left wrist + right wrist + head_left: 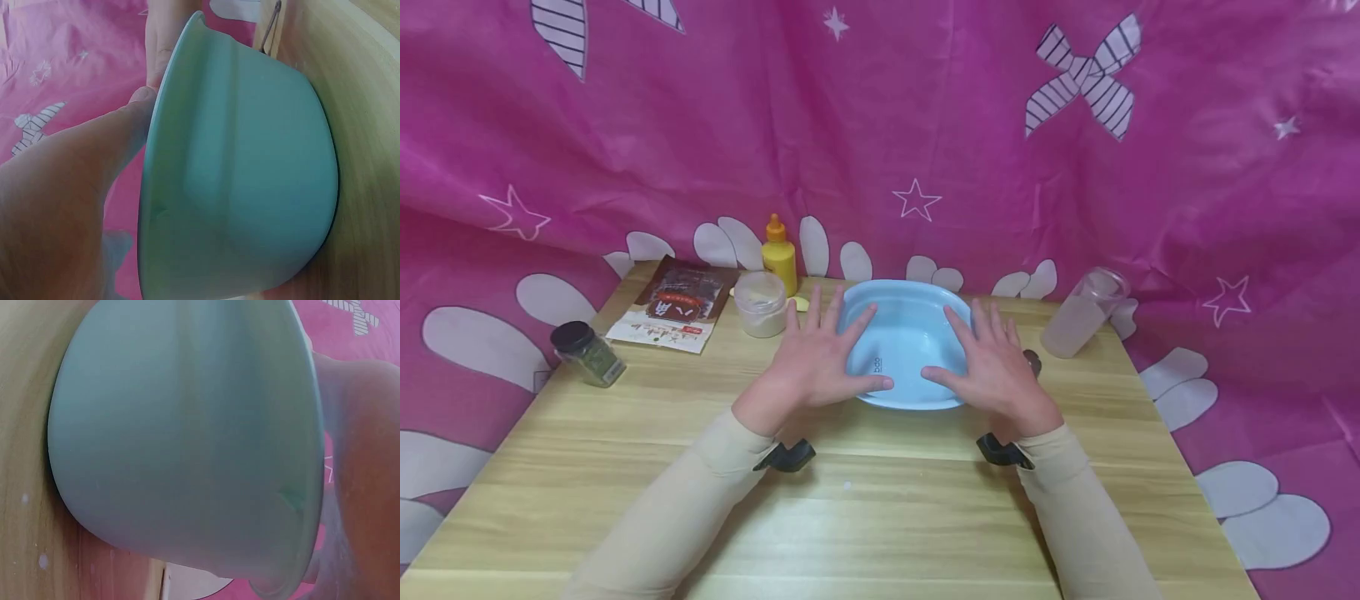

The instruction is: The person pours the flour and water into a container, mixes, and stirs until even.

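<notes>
A light blue plastic basin (906,333) stands on the table, with small dark lettering inside. In the head view my left hand (812,354) lies over its left rim, fingers straight and spread, thumb pointing inward. My right hand (996,367) is placed likewise over the right rim. Both wrist views show the basin's outer wall (250,156) close up, with the left thumb (142,103) by the rim in one. Beyond the rim in the other view, the right hand (369,444) appears partly cut off. Whether either palm bears on the rim I cannot tell.
On the left are a dark-lidded jar of green flakes (593,358), a brown-and-white packet (677,304), a clear tub of white powder (760,308) and a yellow bottle (781,260). A clear bottle of cloudy liquid (1075,323) stands right. A small dark object (1033,362) is partly hidden.
</notes>
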### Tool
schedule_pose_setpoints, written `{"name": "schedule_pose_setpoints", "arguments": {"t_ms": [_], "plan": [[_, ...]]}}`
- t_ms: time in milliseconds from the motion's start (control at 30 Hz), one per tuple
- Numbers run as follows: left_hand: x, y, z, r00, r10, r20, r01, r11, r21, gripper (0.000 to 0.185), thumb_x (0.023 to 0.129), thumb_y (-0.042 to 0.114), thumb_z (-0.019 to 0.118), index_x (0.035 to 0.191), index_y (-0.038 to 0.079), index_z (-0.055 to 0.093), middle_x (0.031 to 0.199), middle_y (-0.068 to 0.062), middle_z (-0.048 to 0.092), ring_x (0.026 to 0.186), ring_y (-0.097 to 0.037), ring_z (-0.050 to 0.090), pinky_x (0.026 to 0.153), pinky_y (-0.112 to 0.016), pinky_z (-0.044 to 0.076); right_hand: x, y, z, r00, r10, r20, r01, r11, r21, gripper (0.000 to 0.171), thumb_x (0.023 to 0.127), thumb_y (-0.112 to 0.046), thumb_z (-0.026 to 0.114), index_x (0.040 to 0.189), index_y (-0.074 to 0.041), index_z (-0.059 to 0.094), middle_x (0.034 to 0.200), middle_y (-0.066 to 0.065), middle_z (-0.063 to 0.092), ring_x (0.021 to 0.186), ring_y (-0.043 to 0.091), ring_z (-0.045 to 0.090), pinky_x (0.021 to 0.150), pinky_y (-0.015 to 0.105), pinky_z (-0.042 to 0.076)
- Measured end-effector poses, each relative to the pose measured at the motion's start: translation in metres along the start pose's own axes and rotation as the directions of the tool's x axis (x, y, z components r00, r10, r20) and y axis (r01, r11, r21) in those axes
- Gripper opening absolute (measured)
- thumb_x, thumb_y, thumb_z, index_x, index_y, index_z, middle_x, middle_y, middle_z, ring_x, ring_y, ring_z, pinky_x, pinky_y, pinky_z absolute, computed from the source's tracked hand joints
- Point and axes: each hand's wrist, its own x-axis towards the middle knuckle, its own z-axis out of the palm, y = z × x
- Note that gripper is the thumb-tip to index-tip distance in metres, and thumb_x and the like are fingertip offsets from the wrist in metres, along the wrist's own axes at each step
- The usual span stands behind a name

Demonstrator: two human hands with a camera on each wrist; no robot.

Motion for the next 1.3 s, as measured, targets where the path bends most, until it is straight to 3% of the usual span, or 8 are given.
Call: {"name": "schedule_pose_setpoints", "arguments": {"t_ms": [300, 533, 733, 867, 1067, 1300], "plan": [[-0.002, -0.001, -0.001, 1.000, 0.013, -0.007, -0.013, 1.000, -0.008, 0.119, 0.086, 0.101, 0.046, 0.180, 0.032, 0.019, 0.184, -0.025, 0.010, 0.167, -0.059, 0.001, 0.128, -0.084, 0.010, 0.002, 0.001, -0.001, 0.999, 0.003, 0.036, -0.005, 0.999, 0.037, 0.111, 0.096, -0.086, 0.058, 0.179, -0.019, 0.026, 0.182, 0.026, 0.015, 0.166, 0.053, 0.014, 0.128, 0.082, 0.018], [0.002, -0.008, -0.005, 0.998, 0.043, -0.055, -0.045, 0.998, -0.038, 0.111, 0.092, 0.095, 0.049, 0.179, 0.029, 0.026, 0.183, -0.025, 0.015, 0.168, -0.056, 0.006, 0.131, -0.078, 0.016, 0.002, 0.012, -0.004, 0.999, 0.003, 0.046, -0.008, 0.993, 0.115, 0.109, 0.097, -0.083, 0.059, 0.178, -0.018, 0.027, 0.180, 0.026, 0.021, 0.165, 0.051, 0.021, 0.129, 0.079, 0.022], [0.008, -0.022, -0.009, 0.993, 0.065, -0.103, -0.077, 0.991, -0.112, 0.110, 0.094, 0.090, 0.056, 0.178, 0.025, 0.029, 0.182, -0.025, 0.020, 0.168, -0.052, 0.011, 0.134, -0.071, 0.017, 0.000, 0.025, -0.002, 0.998, 0.023, 0.060, -0.037, 0.971, 0.237, 0.108, 0.096, -0.083, 0.063, 0.179, -0.024, 0.025, 0.182, 0.023, 0.020, 0.163, 0.052, 0.027, 0.118, 0.080, 0.041], [0.009, -0.037, -0.013, 0.985, 0.057, -0.164, -0.084, 0.983, -0.162, 0.107, 0.094, 0.086, 0.062, 0.177, 0.024, 0.033, 0.178, -0.024, 0.029, 0.167, -0.050, 0.018, 0.133, -0.071, 0.023, -0.001, 0.035, 0.003, 0.999, 0.012, 0.053, -0.029, 0.938, 0.346, 0.103, 0.098, -0.076, 0.069, 0.179, -0.028, 0.026, 0.183, 0.015, 0.021, 0.163, 0.047, 0.030, 0.116, 0.078, 0.045], [0.004, -0.065, -0.016, 0.977, 0.007, -0.212, -0.061, 0.966, -0.250, 0.109, 0.096, 0.081, 0.065, 0.176, 0.016, 0.033, 0.178, -0.023, 0.032, 0.165, -0.047, 0.028, 0.128, -0.073, 0.033, -0.005, 0.046, 0.009, 0.999, -0.011, 0.037, -0.007, 0.892, 0.451, 0.092, 0.102, -0.063, 0.073, 0.177, -0.028, 0.032, 0.183, 0.009, 0.026, 0.166, 0.041, 0.027, 0.125, 0.076, 0.036], [-0.002, -0.094, -0.011, 0.955, -0.023, -0.297, -0.077, 0.944, -0.320, 0.100, 0.098, 0.064, 0.077, 0.171, 0.006, 0.040, 0.173, -0.023, 0.040, 0.160, -0.045, 0.037, 0.128, -0.069, 0.036, -0.009, 0.057, 0.015, 1.000, -0.001, 0.023, -0.013, 0.793, 0.609, 0.082, 0.106, -0.046, 0.077, 0.175, -0.028, 0.038, 0.181, 0.010, 0.032, 0.158, 0.047, 0.041, 0.124, 0.068, 0.043]]}}
